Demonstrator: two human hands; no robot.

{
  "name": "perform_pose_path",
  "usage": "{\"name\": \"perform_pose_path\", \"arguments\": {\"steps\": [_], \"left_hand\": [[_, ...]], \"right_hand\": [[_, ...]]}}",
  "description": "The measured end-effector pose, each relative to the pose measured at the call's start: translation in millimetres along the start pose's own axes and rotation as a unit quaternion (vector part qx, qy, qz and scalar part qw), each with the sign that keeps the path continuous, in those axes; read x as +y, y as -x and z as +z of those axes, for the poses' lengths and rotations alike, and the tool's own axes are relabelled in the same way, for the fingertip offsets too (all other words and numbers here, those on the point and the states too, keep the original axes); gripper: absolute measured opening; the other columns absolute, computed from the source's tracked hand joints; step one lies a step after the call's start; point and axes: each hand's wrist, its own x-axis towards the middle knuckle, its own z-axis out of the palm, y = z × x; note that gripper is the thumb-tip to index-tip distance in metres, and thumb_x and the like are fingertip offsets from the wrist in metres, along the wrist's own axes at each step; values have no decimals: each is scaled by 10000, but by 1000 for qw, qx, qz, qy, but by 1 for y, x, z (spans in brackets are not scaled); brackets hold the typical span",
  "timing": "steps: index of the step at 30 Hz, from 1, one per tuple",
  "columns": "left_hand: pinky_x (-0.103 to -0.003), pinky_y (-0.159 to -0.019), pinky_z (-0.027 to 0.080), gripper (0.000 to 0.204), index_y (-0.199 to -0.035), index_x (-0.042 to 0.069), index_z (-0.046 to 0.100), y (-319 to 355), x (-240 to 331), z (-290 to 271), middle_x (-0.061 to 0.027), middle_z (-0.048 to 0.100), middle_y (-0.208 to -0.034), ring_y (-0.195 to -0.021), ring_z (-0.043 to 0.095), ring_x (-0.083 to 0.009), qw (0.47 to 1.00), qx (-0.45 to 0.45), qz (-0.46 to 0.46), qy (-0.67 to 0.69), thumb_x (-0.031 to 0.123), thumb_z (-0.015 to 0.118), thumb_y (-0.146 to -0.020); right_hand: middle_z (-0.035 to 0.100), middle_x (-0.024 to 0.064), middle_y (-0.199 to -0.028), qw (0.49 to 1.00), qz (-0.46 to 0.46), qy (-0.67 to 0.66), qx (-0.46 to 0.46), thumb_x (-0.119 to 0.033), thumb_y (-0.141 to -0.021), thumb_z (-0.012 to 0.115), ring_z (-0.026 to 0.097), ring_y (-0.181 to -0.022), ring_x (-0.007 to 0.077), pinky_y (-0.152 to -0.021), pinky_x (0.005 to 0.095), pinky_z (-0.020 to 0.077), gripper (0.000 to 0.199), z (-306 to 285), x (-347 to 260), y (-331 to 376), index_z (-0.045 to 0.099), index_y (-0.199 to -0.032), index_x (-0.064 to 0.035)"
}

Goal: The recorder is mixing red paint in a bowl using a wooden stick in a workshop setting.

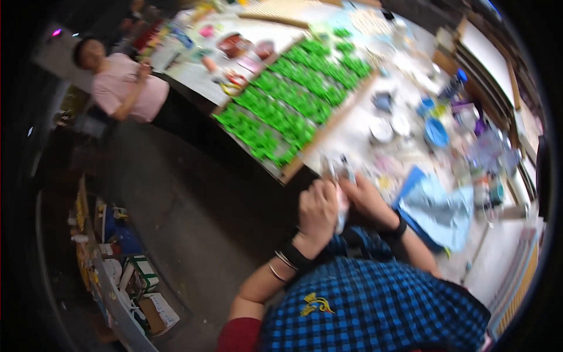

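In front of my blue-checked apron, my left hand (317, 212) is closed with its fingers curled around a pale, partly clear object (342, 206). It has some pink and light blue on it; motion blur hides its exact kind. My right hand (368, 200) grips the same object from the other side, thumb toward its upper end. Just beyond both hands, a wood-edged tray (337, 130) lies on the worktable, carrying rows of bright green, leaf-like pieces (293, 97).
A light blue crumpled sheet (438, 206) lies right of my hands. Behind it are a blue bowl (436, 132), white round containers (381, 129) and clear bottles (488, 146). Reddish-brown bowls (233, 45) sit far off. A person in a pink shirt (129, 88) stands at left; boxes (141, 273) are lower left.
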Motion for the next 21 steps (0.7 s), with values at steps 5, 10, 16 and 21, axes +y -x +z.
{"name": "perform_pose_path", "arguments": {"steps": [5, 10, 16, 21], "left_hand": [[-386, -614, 425, 254, -898, 66, 460, -17, -13, -1, -103, 494, -811, -686, 527, -304, 993, 17, -28, 116, 205, 649, -798], [-398, -604, 440, 273, -897, 55, 455, -11, -15, -2, -117, 504, -817, -691, 538, -325, 986, -2, -52, 157, 150, 679, -772], [-318, -666, 497, 313, -915, 37, 443, 15, -22, -2, -113, 601, -849, -775, 624, -221, 855, -103, -184, 473, 56, 703, -742], [-225, -701, 485, 315, -907, 44, 425, 32, -20, 11, -52, 575, -833, -786, 574, -105, 674, -172, -262, 669, -66, 666, -735]], "right_hand": [[470, -69, -613, 955, 107, -258, 104, -253, -899, 540, 385, -419, 16, -360, 173, 270, 207, -43, -11, -7, 551, -1009, -79], [588, 17, -747, 965, 126, -165, 159, -202, -889, 544, 530, -492, 79, -428, 200, 392, 217, -86, 14, 26, 555, -1009, -21], [567, -29, -613, 966, 138, 0, 221, -208, -838, 620, 465, -490, 45, -455, 212, 363, 193, -93, 43, 68, 636, -835, -16], [625, 136, -648, 918, 228, 178, 269, -384, -844, 586, 612, -566, 242, -507, 348, 451, 439, -97, 76, 63, 518, -1097, -32]]}}
